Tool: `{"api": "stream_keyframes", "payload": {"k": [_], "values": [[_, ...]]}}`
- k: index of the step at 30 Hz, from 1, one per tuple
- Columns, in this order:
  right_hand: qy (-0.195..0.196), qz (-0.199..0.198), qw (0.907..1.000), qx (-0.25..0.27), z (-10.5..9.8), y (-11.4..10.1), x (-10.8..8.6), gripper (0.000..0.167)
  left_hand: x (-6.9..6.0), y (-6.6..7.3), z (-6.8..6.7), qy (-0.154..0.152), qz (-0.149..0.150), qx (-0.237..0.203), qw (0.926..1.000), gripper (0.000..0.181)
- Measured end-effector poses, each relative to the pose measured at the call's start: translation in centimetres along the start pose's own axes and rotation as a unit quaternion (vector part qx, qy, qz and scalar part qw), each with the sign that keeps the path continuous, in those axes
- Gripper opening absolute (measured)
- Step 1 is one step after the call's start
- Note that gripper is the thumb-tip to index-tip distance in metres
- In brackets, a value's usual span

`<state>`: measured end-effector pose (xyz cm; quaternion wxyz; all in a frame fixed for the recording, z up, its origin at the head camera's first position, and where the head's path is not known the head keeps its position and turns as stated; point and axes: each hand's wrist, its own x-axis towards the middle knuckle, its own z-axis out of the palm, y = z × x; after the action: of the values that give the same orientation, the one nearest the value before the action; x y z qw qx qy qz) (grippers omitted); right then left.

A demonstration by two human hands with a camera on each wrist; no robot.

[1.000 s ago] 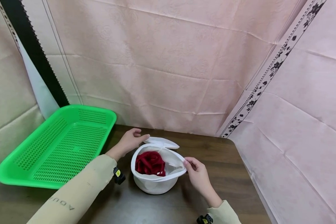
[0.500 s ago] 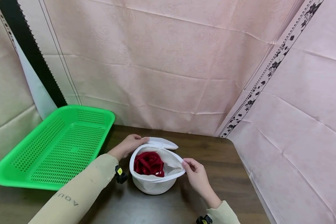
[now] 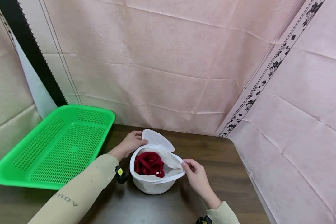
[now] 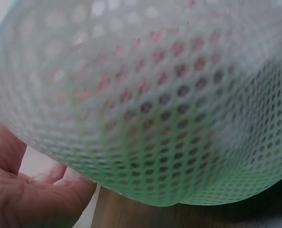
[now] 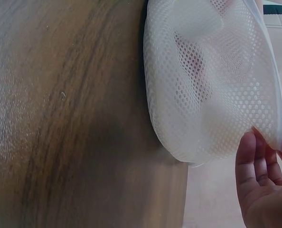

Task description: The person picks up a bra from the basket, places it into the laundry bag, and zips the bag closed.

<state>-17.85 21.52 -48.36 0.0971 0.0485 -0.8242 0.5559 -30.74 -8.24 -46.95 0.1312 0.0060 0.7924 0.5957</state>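
Note:
A white mesh bag (image 3: 154, 186) stands on the wooden table with its mouth open; a folded dark red cloth (image 3: 149, 164) lies inside. Its round flap (image 3: 157, 140) tilts up at the back. My left hand (image 3: 130, 143) pinches the flap's left edge between thumb and fingers. On the other side, my right hand (image 3: 196, 175) pinches the rim at the right. The right wrist view shows the right hand (image 5: 267, 183) gripping the edge of the mesh (image 5: 212, 85). In the left wrist view the mesh (image 4: 169, 118) hides the left hand's fingertips in part.
A green perforated plastic basket (image 3: 100, 149) stands to the left, close to my left forearm. The brown wooden table (image 3: 215, 168) reaches a rounded corner at the back right. Pale cloth (image 3: 156, 68) hangs behind and on both sides.
My left hand has come to the flap and grips it; the flap has risen from lying nearly flat to tilted up. The right hand has kept its hold on the rim.

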Motion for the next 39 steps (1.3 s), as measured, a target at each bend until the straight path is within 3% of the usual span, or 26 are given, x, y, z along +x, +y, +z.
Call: {"api": "stream_keyframes", "payload": {"k": [9, 18, 39], "values": [[0.01, -0.002, 0.9999, -0.003, 0.4, 0.0, 0.1, 0.01, -0.1, 0.4, -0.4, 0.015, 0.029, -0.109, 0.9935, 0.056], [0.015, 0.005, 0.9999, -0.003, 0.4, 0.0, 0.0, 0.01, -0.8, 1.5, -0.7, 0.028, 0.039, -0.113, 0.9924, 0.049], [0.012, 0.004, 0.9999, 0.006, 0.4, -0.5, -0.3, 0.012, -1.8, 2.0, -1.1, -0.002, 0.076, -0.143, 0.9869, 0.044]]}}
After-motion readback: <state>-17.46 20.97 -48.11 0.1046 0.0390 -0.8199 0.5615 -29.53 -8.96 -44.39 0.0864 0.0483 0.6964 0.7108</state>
